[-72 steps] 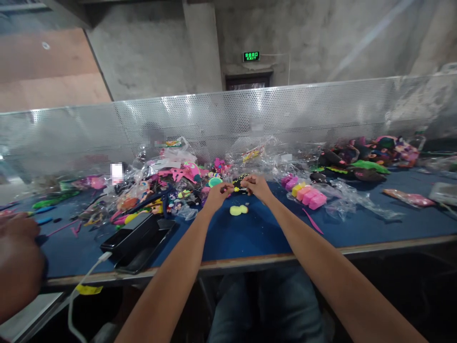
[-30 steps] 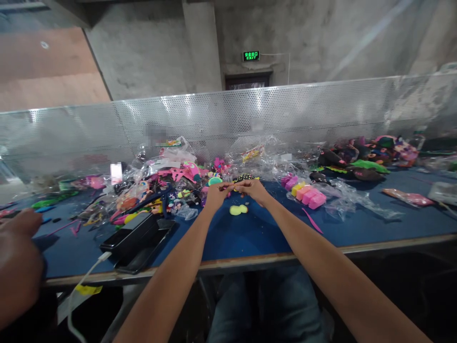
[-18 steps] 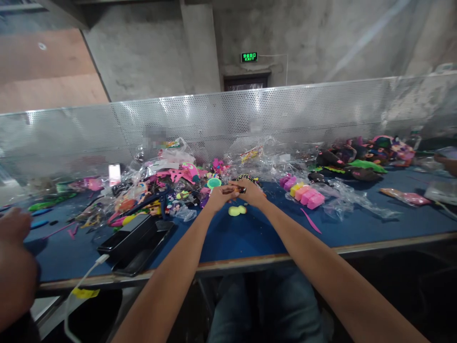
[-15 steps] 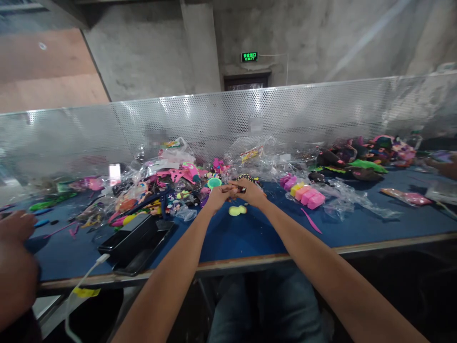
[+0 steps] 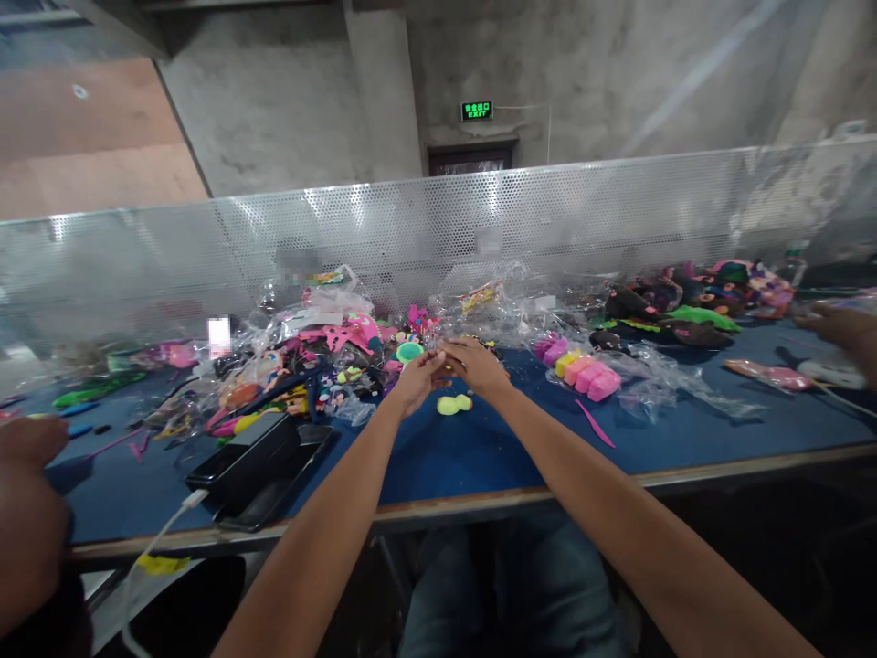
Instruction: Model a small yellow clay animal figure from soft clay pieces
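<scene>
My left hand [image 5: 417,382] and my right hand [image 5: 481,369] meet above the middle of the blue table [image 5: 466,461], their fingertips close together. Both sets of fingers are curled in a pinch; whatever lies between them is too small or hidden to make out. Just below the fingers, a rounded pale yellow-green piece [image 5: 448,406] rests on the table against a smaller one of the same colour. Behind my left fingertips sits a small round green dish or lid [image 5: 409,351]. Something dark and speckled is partly covered by my right hand.
To the left stand a black box on a tray [image 5: 239,461] with a white cable [image 5: 168,523] and a heap of colourful figures. Pink, yellow and purple blocks [image 5: 590,376], a pink stick tool [image 5: 595,423] and plastic wrap lie right. Other people's hands show at both sides.
My fingers have shifted slightly, with the left hand turned a little more upright. At the right edge, another person's hand has come further into view. The yellow-green pieces stay put.
</scene>
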`<state>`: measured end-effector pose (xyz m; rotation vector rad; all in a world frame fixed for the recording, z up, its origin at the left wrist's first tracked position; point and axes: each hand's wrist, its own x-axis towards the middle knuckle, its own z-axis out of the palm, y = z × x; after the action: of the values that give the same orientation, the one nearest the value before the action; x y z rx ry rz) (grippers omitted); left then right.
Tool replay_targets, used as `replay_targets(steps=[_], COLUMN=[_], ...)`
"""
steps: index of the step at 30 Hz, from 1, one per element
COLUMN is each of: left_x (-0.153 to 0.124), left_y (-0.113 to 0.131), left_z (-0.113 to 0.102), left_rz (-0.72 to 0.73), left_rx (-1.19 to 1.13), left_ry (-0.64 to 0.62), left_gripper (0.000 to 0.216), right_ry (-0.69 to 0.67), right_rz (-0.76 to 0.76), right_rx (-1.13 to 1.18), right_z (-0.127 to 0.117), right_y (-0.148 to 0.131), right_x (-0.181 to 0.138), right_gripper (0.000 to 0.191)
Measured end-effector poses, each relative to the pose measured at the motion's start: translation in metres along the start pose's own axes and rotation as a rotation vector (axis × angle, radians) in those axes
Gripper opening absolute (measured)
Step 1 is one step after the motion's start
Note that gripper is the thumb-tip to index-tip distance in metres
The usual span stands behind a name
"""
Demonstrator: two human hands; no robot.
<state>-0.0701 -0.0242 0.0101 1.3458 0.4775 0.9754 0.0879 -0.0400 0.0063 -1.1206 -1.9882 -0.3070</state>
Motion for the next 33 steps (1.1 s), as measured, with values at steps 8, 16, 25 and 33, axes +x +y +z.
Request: replay_targets(steps=[8,16,25,33], left_x=[-0.001,0.003,0.002,0.002], left_y=[-0.004,-0.002,-0.002,0.000], left_z=[0.001,-0.004,-0.001,-0.006], left_rz=[-0.059,-0.001,0.002,0.006], left_rx=[0.039,0.196,0.142,0.296], left_ry=[-0.115,0.011,0.021,0.036], left_gripper=[0.041,0.042,0.046,0.047], right_ry=[-0.025,-0.050,0.058,0.048], right_rz=[-0.086,-0.094,-0.106,-0.006], right_rx=[-0.062,0.010,0.106,0.301], right_z=[-0.002,-0.002,0.006,0.005], right_y=[-0.005,-0.004,0.011,0.006], right_x=[0.001,-0.003,0.001,-0.004], right_gripper=[0.034,0.050,0.030,0.034])
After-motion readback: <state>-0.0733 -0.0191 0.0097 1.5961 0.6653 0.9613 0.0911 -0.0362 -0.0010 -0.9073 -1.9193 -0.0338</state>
